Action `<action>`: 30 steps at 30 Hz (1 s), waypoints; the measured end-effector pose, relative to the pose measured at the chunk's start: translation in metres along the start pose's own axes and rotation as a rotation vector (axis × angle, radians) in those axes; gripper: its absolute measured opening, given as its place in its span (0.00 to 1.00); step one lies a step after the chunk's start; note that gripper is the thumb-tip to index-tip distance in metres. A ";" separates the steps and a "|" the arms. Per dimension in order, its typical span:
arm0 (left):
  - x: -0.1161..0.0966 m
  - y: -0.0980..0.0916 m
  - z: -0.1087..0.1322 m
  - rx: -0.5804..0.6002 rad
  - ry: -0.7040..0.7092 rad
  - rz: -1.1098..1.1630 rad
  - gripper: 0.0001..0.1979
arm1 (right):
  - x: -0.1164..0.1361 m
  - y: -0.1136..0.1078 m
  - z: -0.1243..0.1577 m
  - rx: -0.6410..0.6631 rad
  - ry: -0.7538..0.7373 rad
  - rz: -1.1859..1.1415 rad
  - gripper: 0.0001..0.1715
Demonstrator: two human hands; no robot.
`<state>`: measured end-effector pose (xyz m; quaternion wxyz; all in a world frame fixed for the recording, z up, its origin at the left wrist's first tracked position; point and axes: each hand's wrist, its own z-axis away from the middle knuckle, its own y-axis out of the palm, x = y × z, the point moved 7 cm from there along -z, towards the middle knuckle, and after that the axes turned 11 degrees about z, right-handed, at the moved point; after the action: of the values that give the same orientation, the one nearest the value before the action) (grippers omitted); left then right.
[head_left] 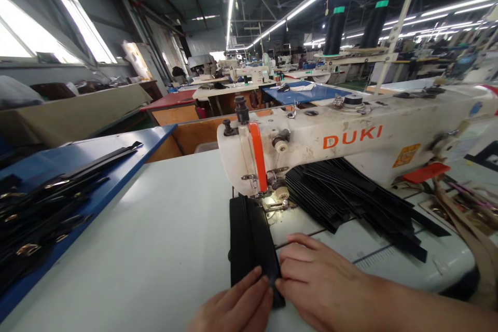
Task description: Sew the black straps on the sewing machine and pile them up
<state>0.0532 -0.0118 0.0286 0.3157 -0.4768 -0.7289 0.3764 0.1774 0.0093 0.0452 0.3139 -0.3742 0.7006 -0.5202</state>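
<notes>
A black strap piece (249,238) lies on the white sewing table (163,249), its far end under the presser foot (277,202) of a white DUKI sewing machine (350,140). My left hand (237,308) rests at the strap's near end with fingers pressed together on it. My right hand (322,282) lies beside it on the right, fingertips pinching the same near end against the table.
A fanned pile of black strips (358,197) lies under the machine arm. More black straps with metal buckles (42,207) sit on a blue side table at left. Beige webbing (467,228) hangs at right. Two dark thread cones (334,31) stand behind the machine.
</notes>
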 end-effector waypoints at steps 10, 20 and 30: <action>0.048 0.005 -0.016 0.085 -0.092 0.140 0.16 | -0.038 0.009 -0.026 -0.055 0.047 0.082 0.09; 0.092 0.009 -0.035 0.040 -0.174 0.087 0.18 | -0.059 0.023 -0.041 -0.092 0.184 0.171 0.05; 0.117 0.017 -0.040 0.051 -0.201 0.088 0.18 | -0.058 0.017 -0.033 -0.125 0.216 0.127 0.05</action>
<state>0.0531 0.1115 0.0464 0.2359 -0.4601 -0.7255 0.4542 0.1768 0.0777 0.0408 0.2450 -0.2898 0.7835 -0.4921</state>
